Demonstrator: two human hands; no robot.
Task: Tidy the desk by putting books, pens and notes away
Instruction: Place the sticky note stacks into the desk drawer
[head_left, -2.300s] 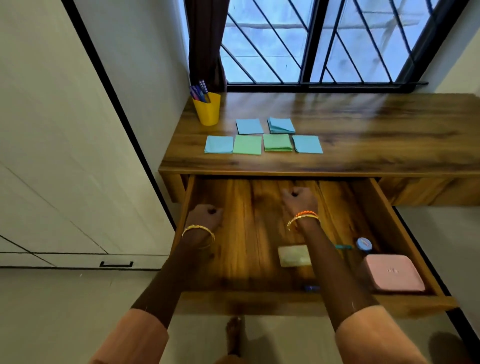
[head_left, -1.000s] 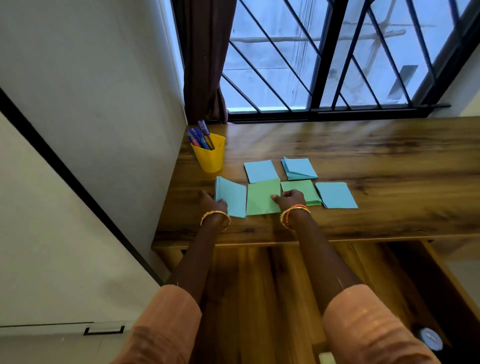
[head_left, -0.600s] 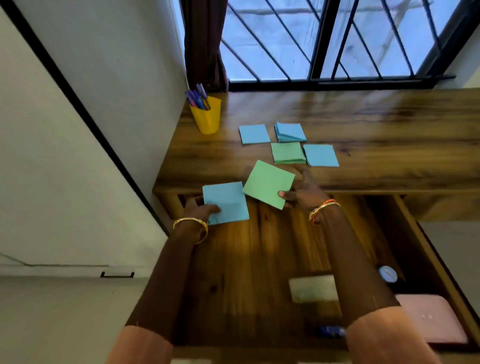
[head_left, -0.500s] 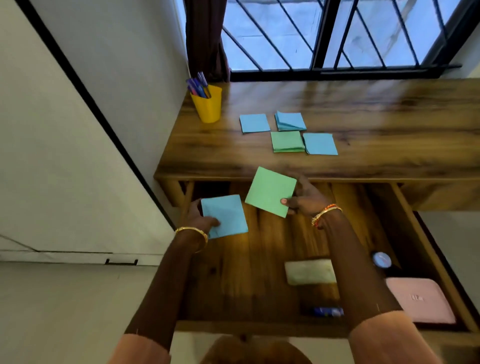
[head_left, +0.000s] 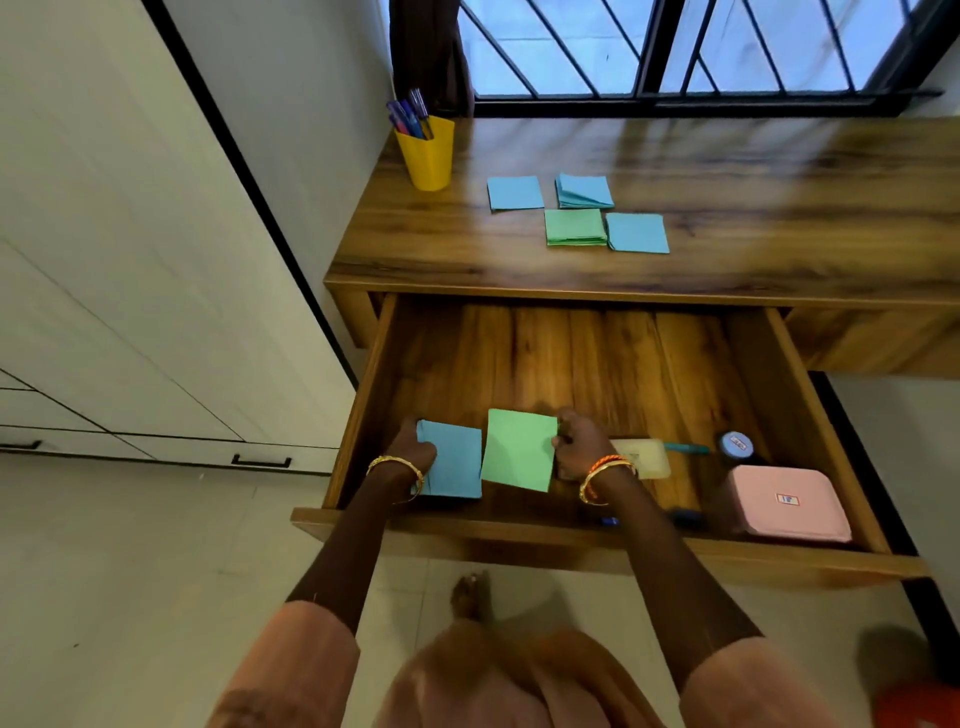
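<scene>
Gripping a blue note (head_left: 451, 460), the left hand (head_left: 415, 451) hangs low over the drawer (head_left: 597, 364) floor; the right hand (head_left: 576, 448) pinches a green note (head_left: 517, 449) just beside it.

Pink rectangular case (head_left: 787, 503), flat in the drawer's right front corner. Small round blue-lidded container (head_left: 736, 445), just behind the case. Pale translucent flat box (head_left: 645, 457), mid-drawer. Barred window (head_left: 675, 47) with dark frame, behind the desk. Dark brown curtain (head_left: 431, 52), hanging at the window's left edge. White cabinet doors (head_left: 130, 312) with black handles, on the left. Light tiled floor (head_left: 130, 571).
</scene>
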